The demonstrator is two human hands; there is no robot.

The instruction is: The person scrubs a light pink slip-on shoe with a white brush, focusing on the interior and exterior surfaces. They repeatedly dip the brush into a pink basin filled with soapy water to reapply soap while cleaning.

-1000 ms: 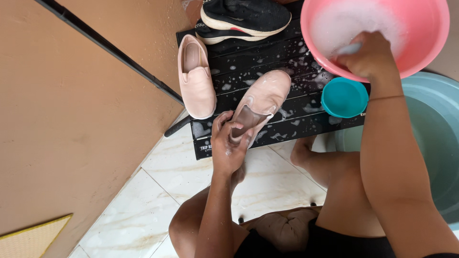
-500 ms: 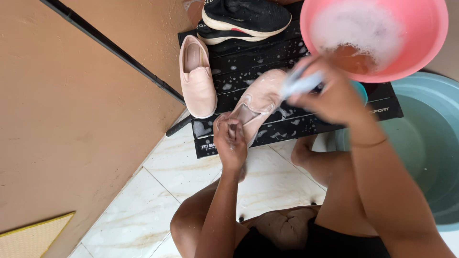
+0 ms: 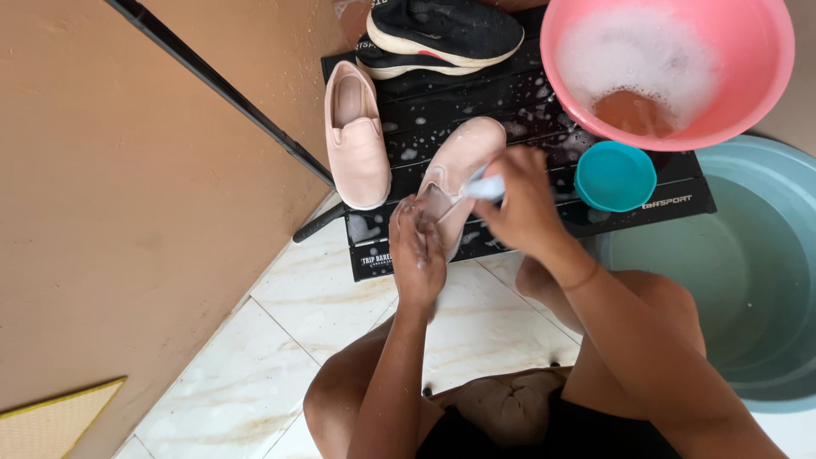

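Pink shoe point(image 3: 355, 144): dry-looking, flat on black slatted mat point(image 3: 510, 102) | left hand point(image 3: 418, 255): fingers closed on heel of second pink shoe point(image 3: 459, 170), wet, soapy, lying toe-away on mat | right hand point(image 3: 523, 208): fingers wrapped round pale brush point(image 3: 486, 189) against that shoe | teal cup point(image 3: 615, 176) | pink basin point(image 3: 671, 68), foamy water.

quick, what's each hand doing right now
Left hand: closed on the heel of the pink slip-on shoe, steadying it.
Right hand: fingers closed around a brush handle, over the shoe.
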